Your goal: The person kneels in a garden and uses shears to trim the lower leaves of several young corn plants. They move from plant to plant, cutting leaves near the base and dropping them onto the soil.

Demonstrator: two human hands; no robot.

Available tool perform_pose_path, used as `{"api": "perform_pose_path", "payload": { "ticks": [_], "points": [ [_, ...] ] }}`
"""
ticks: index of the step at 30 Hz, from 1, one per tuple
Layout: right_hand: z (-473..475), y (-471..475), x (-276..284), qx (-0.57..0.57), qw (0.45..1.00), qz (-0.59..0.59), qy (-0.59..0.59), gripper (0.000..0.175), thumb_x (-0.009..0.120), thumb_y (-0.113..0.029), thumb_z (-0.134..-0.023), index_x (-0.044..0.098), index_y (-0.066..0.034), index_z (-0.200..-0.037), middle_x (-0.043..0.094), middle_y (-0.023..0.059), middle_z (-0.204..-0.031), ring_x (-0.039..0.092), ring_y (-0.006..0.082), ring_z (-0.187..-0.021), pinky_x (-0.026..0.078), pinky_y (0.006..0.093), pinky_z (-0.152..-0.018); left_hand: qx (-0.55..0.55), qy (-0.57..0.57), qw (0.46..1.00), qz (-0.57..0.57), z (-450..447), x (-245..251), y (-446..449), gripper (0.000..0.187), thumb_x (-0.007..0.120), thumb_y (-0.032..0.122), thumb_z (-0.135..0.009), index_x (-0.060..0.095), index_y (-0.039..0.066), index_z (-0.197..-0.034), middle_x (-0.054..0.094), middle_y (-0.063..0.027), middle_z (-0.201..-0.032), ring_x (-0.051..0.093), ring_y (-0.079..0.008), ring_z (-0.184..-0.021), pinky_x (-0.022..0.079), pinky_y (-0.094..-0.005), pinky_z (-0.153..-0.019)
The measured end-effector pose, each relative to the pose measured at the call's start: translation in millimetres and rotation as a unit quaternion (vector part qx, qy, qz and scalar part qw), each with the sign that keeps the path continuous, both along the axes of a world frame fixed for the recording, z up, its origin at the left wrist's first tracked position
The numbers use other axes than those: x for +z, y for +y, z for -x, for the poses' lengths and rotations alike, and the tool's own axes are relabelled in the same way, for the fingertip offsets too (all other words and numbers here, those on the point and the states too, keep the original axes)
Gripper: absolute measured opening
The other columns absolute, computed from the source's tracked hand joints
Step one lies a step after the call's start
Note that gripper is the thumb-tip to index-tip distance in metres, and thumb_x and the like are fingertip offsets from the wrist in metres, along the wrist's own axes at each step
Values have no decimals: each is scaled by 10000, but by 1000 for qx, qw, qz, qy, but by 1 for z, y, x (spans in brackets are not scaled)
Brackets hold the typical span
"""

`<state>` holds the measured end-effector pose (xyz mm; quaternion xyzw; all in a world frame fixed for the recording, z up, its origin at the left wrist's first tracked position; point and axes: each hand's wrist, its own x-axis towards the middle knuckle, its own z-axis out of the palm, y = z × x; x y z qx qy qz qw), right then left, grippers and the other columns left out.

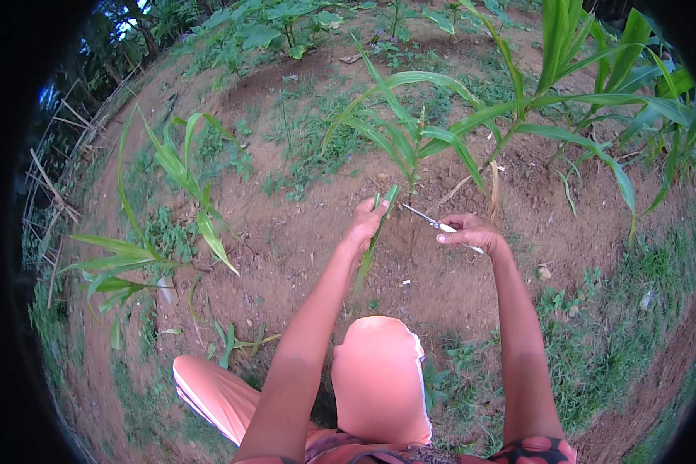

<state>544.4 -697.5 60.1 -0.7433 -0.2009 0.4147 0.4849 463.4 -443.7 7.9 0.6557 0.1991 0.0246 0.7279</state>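
My left hand grips a long green leaf, whose cut-looking upper end sticks out above my thumb while the rest hangs below. To its right, my right hand holds scissors with white handles. The metal blades point up and left towards the leaf, not touching it, and look closed together. Just beyond both hands, a young maize plant with a small tassel stands in the brown soil. Part of the scissors' handle is hidden by my fingers.
Taller maize rises at the upper right, with a dry leaf hanging from it. Smaller maize plants lean at the left. Cut leaves lie by my knee. A stick fence runs along the far left; broad-leaved plants grow beyond.
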Motion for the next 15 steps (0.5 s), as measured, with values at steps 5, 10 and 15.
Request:
{"api": "perform_pose_path", "payload": {
  "ticks": [5, 10, 15],
  "points": [
    [22, -14, -6, -4, 999, 23, 26, 524, 786, -445, -706, 628, -28, -982, 572, -12, -747, 529, 87, -633, 412, 252, -584, 92, -34, 978, 185, -7, 38, 22, 183, 540, 306, -954, 505, 127, -947, 518, 4, -797, 538, -100, -644, 463, -249, -518],
    [38, 19, 2, -86, 983, -73, 145, 443, 626, -439, -868, 561, -34, -1036, 563, 0, -737, 567, 92, -594, 476, 246, -482, 153, -126, 971, 138, -35, 59, 76, 258, 636, 319, -895, 501, 104, -939, 540, -35, -772, 375, -54, -456, 311, -218, -392],
    [44, 71, 10, -116, 960, -164, 196, 446, 593, -474, -878, 552, -60, -1039, 580, 16, -778, 587, 114, -616, 527, 279, -542, 212, -13, 970, 117, -74, 91, 81, 349, 760, 312, -791, 548, 62, -909, 601, -63, -830, 290, -49, -405, 263, -225, -375]
  ]
}}
